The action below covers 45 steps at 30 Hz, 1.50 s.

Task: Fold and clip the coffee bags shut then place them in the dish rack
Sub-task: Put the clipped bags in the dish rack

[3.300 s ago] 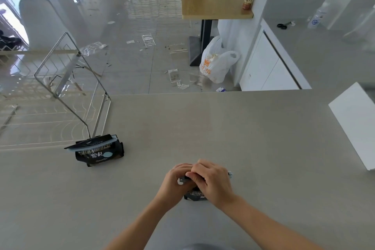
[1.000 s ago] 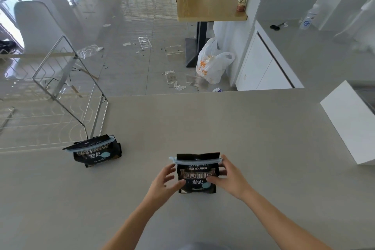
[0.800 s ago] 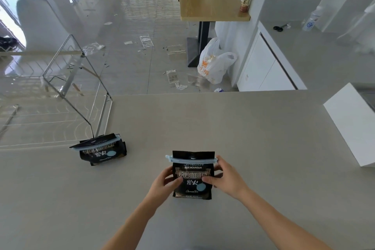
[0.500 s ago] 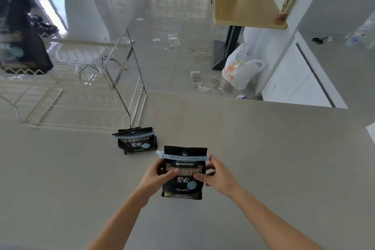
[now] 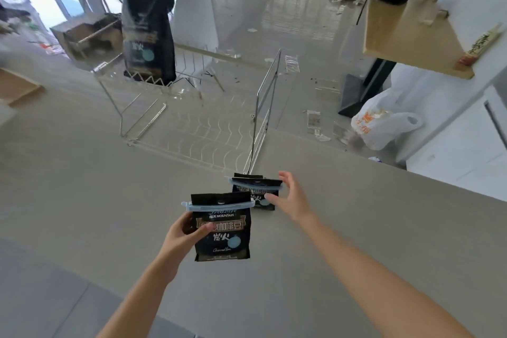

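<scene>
Right hand (image 5: 292, 196) now off held bag (image 5: 222, 228).

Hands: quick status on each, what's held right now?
Left hand: closed on the clipped coffee bag.
Right hand: open, fingers spread at the second clipped bag, not gripping yet.

Head view, looking down at counter (image 5: 82, 200)

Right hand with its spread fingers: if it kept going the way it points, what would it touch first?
The right hand is open and reaches left toward the clipped bag on the counter. It would most likely meet that bag's right edge or its blue clip first, though depth is hard to judge.
</scene>
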### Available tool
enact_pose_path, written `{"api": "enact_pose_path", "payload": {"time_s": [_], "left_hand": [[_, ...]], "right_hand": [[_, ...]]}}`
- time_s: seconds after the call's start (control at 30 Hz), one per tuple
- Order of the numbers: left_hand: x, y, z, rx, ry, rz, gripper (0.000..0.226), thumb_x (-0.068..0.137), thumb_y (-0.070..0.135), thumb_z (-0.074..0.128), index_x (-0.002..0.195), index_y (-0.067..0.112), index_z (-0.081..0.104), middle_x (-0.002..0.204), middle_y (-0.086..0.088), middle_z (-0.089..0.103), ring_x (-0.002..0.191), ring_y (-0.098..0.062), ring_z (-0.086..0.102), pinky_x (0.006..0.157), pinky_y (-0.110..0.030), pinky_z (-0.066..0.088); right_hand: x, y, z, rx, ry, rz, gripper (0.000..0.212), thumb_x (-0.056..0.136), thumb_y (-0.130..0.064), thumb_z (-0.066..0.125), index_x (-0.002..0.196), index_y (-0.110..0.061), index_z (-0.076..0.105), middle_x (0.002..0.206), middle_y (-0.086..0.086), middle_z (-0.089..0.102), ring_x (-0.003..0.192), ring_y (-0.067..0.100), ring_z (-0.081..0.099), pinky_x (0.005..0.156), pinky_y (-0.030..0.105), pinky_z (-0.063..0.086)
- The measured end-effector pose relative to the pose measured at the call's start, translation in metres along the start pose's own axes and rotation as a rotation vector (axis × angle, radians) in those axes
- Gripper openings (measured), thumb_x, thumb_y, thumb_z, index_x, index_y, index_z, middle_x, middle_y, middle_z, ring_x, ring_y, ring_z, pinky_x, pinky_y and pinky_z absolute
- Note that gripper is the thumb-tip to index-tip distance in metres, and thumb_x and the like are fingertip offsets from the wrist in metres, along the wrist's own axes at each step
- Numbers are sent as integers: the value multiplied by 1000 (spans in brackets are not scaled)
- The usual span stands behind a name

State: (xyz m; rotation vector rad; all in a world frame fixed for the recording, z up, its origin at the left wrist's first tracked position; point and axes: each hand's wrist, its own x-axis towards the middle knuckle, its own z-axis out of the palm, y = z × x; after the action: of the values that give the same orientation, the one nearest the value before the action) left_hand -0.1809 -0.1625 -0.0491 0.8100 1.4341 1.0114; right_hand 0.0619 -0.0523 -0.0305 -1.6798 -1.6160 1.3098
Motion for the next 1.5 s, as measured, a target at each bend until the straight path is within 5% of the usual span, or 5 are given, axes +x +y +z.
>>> {"api": "enact_pose_path", "payload": {"time_s": [0.23,0.6,0.97,1.1,1.5], "left_hand": [[9,19,-57,-50,43,94,44,67,26,74,109,23,63,103,0,74,95,-15,69,75,-22,54],[37,93,-107,-105,-40,362,41,66,24,76,105,19,65,95,3,76,87,-10,70,65,-14,53],[37,242,-131,-279,-173,771,27,80,19,49,91,28,72,88,6,75,83,-8,70,70,-20,58],[42,304,-148,-407,-236,896,42,64,52,77,97,27,70,93,10,74,88,-5,68,76,-24,58],[137,341,-143,-144,-129,718,31,59,24,74,88,21,65,83,5,76,81,-11,71,61,-16,56]], "right_hand": [[25,-10,28,-335,156,-18,22,70,-24,81,86,-21,65,91,7,61,84,26,58,68,31,43],[8,-34,55,-269,244,-106,44,74,-14,75,51,-33,42,58,-10,47,60,15,46,51,14,30],[-29,-203,18,-2,77,-388,5,85,-15,66,82,-16,69,86,14,70,77,24,63,72,43,56],[-31,-257,-19,163,100,-421,12,86,-14,65,81,-25,68,94,18,70,81,25,70,56,32,58],[79,-307,-73,-8,192,-482,8,94,-8,51,98,-4,45,102,10,58,91,23,63,52,31,60]]}}
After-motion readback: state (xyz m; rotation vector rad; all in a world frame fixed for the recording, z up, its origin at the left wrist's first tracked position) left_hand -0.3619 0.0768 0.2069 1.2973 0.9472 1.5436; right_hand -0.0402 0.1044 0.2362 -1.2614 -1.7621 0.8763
